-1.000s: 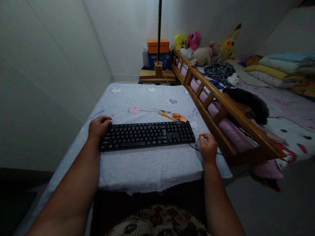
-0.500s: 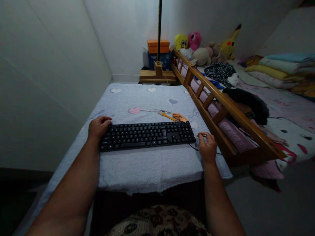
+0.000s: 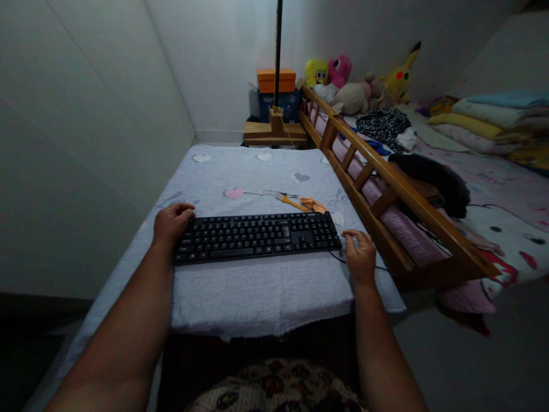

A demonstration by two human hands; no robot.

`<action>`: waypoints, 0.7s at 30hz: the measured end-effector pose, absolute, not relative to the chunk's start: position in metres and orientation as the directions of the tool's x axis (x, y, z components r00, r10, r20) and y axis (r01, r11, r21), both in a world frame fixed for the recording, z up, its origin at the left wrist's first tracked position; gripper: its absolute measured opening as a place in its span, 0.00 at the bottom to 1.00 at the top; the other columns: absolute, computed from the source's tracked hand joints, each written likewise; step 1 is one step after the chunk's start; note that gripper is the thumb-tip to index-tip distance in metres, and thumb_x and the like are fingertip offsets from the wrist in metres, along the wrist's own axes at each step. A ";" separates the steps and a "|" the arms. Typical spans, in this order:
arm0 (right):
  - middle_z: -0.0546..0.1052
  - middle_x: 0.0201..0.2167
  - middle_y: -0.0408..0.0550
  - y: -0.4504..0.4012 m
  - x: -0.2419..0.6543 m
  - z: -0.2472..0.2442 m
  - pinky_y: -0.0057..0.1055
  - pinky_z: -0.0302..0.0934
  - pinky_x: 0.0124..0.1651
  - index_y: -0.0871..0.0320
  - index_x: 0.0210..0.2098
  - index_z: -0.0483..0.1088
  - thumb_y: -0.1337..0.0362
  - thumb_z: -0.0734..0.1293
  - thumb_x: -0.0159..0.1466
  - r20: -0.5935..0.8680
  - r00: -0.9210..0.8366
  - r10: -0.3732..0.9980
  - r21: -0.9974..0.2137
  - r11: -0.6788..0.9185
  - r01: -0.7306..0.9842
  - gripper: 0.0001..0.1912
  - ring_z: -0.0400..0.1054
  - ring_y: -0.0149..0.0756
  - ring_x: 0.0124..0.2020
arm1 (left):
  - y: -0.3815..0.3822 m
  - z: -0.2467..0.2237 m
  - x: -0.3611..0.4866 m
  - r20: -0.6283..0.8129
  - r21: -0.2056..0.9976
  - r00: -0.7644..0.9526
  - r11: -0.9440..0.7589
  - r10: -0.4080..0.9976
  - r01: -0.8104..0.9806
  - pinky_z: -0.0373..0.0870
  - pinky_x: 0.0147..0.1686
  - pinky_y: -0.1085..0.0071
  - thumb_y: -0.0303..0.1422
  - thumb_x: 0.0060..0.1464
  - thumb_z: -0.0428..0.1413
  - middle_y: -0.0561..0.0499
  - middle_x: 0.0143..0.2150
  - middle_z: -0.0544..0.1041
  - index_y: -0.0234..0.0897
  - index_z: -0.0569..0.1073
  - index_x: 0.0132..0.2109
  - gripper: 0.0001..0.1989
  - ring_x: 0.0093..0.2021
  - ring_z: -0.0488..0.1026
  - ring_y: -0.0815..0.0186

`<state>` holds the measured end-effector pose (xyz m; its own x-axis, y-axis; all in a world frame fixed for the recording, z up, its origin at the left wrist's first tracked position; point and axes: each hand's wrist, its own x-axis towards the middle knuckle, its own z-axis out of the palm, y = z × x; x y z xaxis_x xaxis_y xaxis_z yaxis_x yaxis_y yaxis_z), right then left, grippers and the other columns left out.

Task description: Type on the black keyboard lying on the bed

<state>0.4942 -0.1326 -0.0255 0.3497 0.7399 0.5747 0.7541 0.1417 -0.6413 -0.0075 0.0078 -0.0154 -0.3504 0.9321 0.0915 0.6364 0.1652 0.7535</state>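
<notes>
A black keyboard (image 3: 257, 234) lies across the cloth-covered table in front of me. My left hand (image 3: 171, 226) is closed round its far left end, fingers at the upper corner. At the opposite end, my right hand (image 3: 360, 252) pinches a thin stick (image 3: 342, 234), whose pale tip reaches the keyboard's right edge by the number pad. What kind of stick it is cannot be made out. Just behind the keyboard lie a brush with a yellow handle (image 3: 291, 202), a thin metal tool with a dark handle (image 3: 281, 194) and a crumpled orange cloth (image 3: 314, 205).
A black cable (image 3: 338, 258) runs from under the keyboard beneath my right hand. The wooden bed rail (image 3: 386, 171) borders the table on the right, with bedding and plush toys beyond. A pole on a wooden base (image 3: 274, 134) and an orange box (image 3: 277, 80) stand behind the table.
My right hand has shifted slightly left, bringing the stick closer against the keyboard's right edge. My left hand and the keyboard have stayed put.
</notes>
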 end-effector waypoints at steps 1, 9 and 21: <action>0.82 0.34 0.49 -0.133 0.494 -0.025 0.45 0.65 0.52 0.53 0.35 0.77 0.59 0.64 0.67 0.574 0.354 0.738 -0.642 0.137 0.754 0.10 0.74 0.47 0.42 | 0.008 -0.015 -0.008 0.097 0.756 -0.345 0.156 0.934 0.636 0.70 0.44 0.65 0.39 0.46 0.57 0.49 0.37 0.82 0.36 0.82 0.44 0.19 0.39 0.75 0.59; 0.80 0.31 0.48 -0.138 0.494 -0.022 0.44 0.65 0.49 0.53 0.33 0.74 0.60 0.63 0.63 0.547 0.399 0.736 -0.664 0.092 0.742 0.09 0.73 0.46 0.39 | 0.007 -0.012 -0.007 0.102 0.735 -0.341 0.159 0.935 0.659 0.70 0.43 0.65 0.40 0.45 0.56 0.49 0.36 0.81 0.37 0.82 0.42 0.19 0.39 0.76 0.58; 0.78 0.29 0.46 -0.140 0.497 -0.026 0.42 0.64 0.48 0.53 0.32 0.73 0.59 0.63 0.62 0.509 0.430 0.746 -0.693 0.059 0.719 0.09 0.72 0.46 0.37 | 0.009 -0.019 -0.010 0.097 0.747 -0.345 0.160 0.934 0.645 0.68 0.42 0.65 0.42 0.45 0.57 0.50 0.36 0.81 0.38 0.82 0.43 0.20 0.38 0.74 0.59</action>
<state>0.4969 -0.1404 -0.0257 0.4298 0.7458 0.5090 0.7186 0.0588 -0.6929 -0.0102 0.0091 -0.0189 -0.3449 0.9336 0.0972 0.6448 0.1604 0.7473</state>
